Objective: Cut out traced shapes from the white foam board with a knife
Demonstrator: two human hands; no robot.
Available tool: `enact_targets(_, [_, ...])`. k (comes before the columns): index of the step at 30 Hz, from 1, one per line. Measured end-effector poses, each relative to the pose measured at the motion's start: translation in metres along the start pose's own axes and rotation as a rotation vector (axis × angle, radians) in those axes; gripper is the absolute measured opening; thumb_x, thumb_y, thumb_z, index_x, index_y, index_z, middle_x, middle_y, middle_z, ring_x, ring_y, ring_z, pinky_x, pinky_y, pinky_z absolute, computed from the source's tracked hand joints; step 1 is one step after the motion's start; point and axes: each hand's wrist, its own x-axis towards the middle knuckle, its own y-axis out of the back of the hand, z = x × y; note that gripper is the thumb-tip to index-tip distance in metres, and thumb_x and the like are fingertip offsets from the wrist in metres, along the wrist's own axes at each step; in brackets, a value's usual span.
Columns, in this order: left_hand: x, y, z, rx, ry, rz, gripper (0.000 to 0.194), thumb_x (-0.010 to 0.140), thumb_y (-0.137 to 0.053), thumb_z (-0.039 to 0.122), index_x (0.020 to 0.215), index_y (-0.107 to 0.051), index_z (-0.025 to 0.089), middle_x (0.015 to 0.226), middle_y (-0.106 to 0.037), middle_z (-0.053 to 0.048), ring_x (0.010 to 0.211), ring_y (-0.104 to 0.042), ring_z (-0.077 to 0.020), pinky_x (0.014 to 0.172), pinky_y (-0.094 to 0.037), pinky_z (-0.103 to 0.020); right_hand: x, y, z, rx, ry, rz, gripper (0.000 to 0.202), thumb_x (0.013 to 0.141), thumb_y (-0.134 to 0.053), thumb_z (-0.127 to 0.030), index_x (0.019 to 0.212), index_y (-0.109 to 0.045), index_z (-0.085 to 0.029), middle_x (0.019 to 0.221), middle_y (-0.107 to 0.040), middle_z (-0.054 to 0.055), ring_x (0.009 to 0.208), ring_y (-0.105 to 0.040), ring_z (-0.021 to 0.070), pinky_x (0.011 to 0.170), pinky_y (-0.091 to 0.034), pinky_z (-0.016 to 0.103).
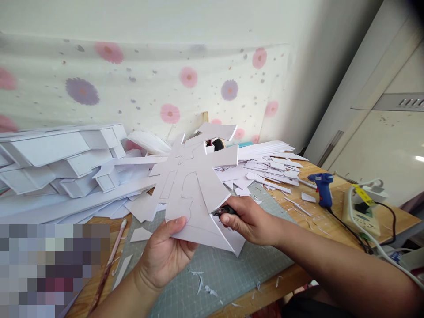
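Note:
My left hand (170,251) grips the near edge of a white foam board (198,207), thumb on top and fingers underneath. The board is held up off the table, tilted, with a jagged outline and pencilled shapes on its face. My right hand (248,221) is closed around a black utility knife (224,211), most of it hidden by the fingers. The knife's tip is at the board's right edge, where a cut line opens and a flap hangs apart. Beneath the board lies a grey-green cutting mat (185,287) with thin curled scraps on it.
Folded white board structures (56,154) are piled at the left. White offcuts (274,172) cover the back right. A blue glue gun (323,190) stands near a power strip (361,216) with cables. A thin stick (111,260) lies left of the mat.

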Motion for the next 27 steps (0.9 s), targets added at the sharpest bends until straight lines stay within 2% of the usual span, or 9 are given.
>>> enact_targets(4, [-0.001, 0.003, 0.0, 0.011, 0.005, 0.043, 0.05, 0.083, -0.056, -0.002, 0.125, -0.061, 0.026, 0.099, -0.075, -0.003, 0.09, -0.072, -0.0145, 0.075, -0.059, -0.02, -0.001, -0.002, 0.003, -0.009, 0.003, -0.01, 0.025, 0.098, -0.041, -0.041, 0.094, -0.052, -0.019, 0.079, -0.057, 0.004, 0.069, -0.053, 0.0142, 0.062, -0.041, 0.024])
enact_targets(10, [-0.001, 0.006, -0.001, 0.043, -0.004, 0.112, 0.036, 0.083, -0.058, 0.0, 0.109, -0.069, 0.021, 0.1, -0.075, -0.004, 0.082, -0.073, -0.0147, 0.066, -0.059, -0.018, 0.002, 0.0, 0.001, 0.072, -0.032, -0.067, 0.024, 0.097, -0.041, -0.04, 0.088, -0.049, -0.019, 0.074, -0.053, 0.001, 0.064, -0.048, 0.0125, 0.06, -0.039, 0.023])
enact_targets(14, [0.001, 0.001, -0.002, 0.049, -0.017, 0.068, 0.041, 0.08, -0.062, 0.0, 0.115, -0.067, 0.02, 0.094, -0.076, -0.005, 0.084, -0.073, -0.0162, 0.071, -0.059, -0.019, 0.002, -0.004, 0.001, 0.214, -0.031, -0.079, 0.028, 0.097, -0.042, -0.041, 0.082, -0.047, -0.019, 0.065, -0.047, -0.003, 0.057, -0.044, 0.0099, 0.057, -0.038, 0.021])
enact_targets(17, [0.001, -0.001, -0.001, 0.044, -0.043, 0.011, 0.047, 0.08, -0.063, 0.0, 0.12, -0.064, 0.023, 0.094, -0.076, -0.005, 0.089, -0.072, -0.0175, 0.076, -0.059, -0.022, -0.001, -0.008, 0.003, 0.24, 0.024, -0.013, 0.027, 0.096, -0.044, -0.04, 0.087, -0.053, -0.017, 0.066, -0.048, -0.002, 0.058, -0.044, 0.0094, 0.056, -0.038, 0.02])
enact_targets(21, [0.001, 0.002, 0.003, 0.066, -0.106, 0.029, 0.044, 0.08, -0.063, 0.0, 0.115, -0.067, 0.026, 0.097, -0.076, -0.002, 0.093, -0.071, -0.0176, 0.074, -0.059, -0.02, -0.006, -0.007, 0.009, 0.202, 0.059, 0.07, 0.026, 0.094, -0.051, -0.039, 0.098, -0.059, -0.015, 0.071, -0.055, 0.001, 0.061, -0.048, 0.0104, 0.057, -0.039, 0.021])
enact_targets(25, [0.001, 0.002, 0.005, 0.157, -0.139, 0.094, 0.05, 0.08, -0.066, 0.006, 0.125, -0.061, 0.028, 0.106, -0.074, -0.004, 0.098, -0.069, -0.0224, 0.081, -0.059, -0.031, -0.008, -0.003, 0.011, 0.221, -0.046, 0.186, 0.028, 0.091, -0.056, -0.043, 0.1, -0.06, -0.016, 0.072, -0.056, 0.001, 0.063, -0.049, 0.0109, 0.058, -0.04, 0.023])
enact_targets(27, [0.002, 0.001, 0.003, 0.202, -0.151, 0.112, 0.056, 0.081, -0.065, 0.008, 0.132, -0.055, 0.028, 0.109, -0.073, -0.006, 0.097, -0.069, -0.0241, 0.081, -0.06, -0.035, -0.006, -0.002, 0.01, 0.267, -0.119, 0.202, 0.027, 0.087, -0.061, -0.043, 0.095, -0.061, -0.017, 0.073, -0.057, 0.001, 0.064, -0.051, 0.0114, 0.059, -0.041, 0.023])
